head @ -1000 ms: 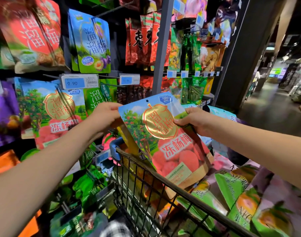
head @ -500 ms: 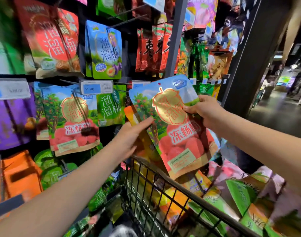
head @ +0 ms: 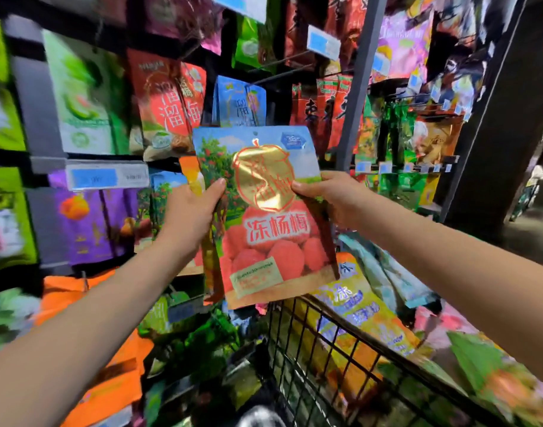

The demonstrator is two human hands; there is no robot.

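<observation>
Edges pinched: left hand (head: 191, 215) and right hand (head: 327, 197) held pouch (head: 273, 241) between them; slick film could slip, dropping it outside cart (head: 298, 343) below.

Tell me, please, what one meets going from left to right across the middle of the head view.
Price tag → left hand → pouch → right hand → pillar.

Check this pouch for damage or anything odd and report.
Nothing stands out. The red-fruit pouch, held at its sides by the left hand and right hand, looks whole and roughly upright; its gold emblem only shows glare. The blurred shelf packets cannot be judged.
</observation>
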